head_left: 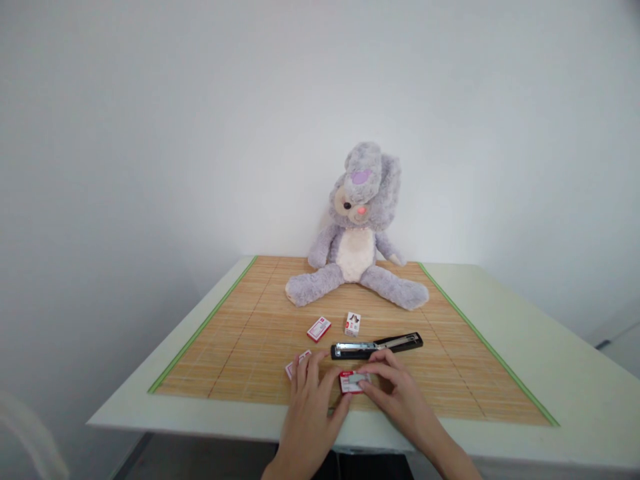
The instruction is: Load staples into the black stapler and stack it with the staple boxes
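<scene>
My left hand (313, 400) and my right hand (395, 390) meet at the near edge of the bamboo mat (240, 333). Between their fingertips they pinch a small red and white staple box (353, 382), which looks open with grey staples showing. Just beyond it lies a black stapler (376, 347), swung open flat with its metal channel up. A second small red and white box (295, 365) sits partly under my left fingers. Two more little boxes, one flat (319, 329) and one upright (353, 323), lie farther out.
A grey-purple plush rabbit (357, 247) sits at the mat's far edge against the white wall. The mat has green edging and lies on a pale table (550, 360), whose near edge is right below my wrists.
</scene>
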The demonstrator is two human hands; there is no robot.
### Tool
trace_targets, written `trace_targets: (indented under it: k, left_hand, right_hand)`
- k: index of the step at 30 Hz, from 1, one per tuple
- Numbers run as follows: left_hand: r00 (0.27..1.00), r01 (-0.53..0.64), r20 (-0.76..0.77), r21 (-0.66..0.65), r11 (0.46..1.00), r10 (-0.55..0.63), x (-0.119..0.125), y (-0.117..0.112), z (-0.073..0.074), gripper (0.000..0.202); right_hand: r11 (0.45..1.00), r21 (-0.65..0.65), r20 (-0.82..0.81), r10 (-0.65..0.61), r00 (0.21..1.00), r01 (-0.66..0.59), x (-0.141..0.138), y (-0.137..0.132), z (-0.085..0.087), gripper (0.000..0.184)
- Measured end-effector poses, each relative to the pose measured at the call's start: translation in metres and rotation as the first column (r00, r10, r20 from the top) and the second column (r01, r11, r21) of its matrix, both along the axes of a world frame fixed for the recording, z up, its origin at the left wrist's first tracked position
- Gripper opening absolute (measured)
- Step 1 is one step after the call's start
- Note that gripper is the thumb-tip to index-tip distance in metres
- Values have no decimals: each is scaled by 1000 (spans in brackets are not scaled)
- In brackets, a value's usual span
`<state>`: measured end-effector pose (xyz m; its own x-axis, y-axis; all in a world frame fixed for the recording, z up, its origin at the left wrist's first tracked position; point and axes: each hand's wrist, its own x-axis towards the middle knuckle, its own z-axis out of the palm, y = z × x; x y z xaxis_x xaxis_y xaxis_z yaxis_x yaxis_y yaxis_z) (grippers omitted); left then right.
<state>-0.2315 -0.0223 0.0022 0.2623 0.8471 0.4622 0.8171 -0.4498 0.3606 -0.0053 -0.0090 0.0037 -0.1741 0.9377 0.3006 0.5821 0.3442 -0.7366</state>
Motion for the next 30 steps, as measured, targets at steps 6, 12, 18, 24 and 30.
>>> trace_targets:
  k: [6, 12, 18, 24, 30]
  left_hand:
    - [1000, 26, -11, -23, 999, -27, -1, 3, 2, 29]
    - [999, 37, 32, -72, 997, -35, -7, 7, -3, 30]
    - [998, 51, 38, -83, 995, -48, -5, 10, -4, 35]
    - [999, 52, 22, -100, 994, -50, -2, 11, 2, 33]
    - [998, 63, 25, -99, 993, -61, -3, 12, 1, 33]
  right_hand:
    - [1000, -10, 35, 29, 999, -28, -6, 2, 2, 20]
    - [997, -64, 34, 34, 999, -32, 18, -4, -2, 33]
    - [997, -82, 114, 15, 993, -6, 30, -12, 2, 14]
    - [993, -111, 70, -26, 997, 34, 20, -13, -3, 14]
    - [991, -113, 146, -52, 988, 68, 18, -12, 1, 16]
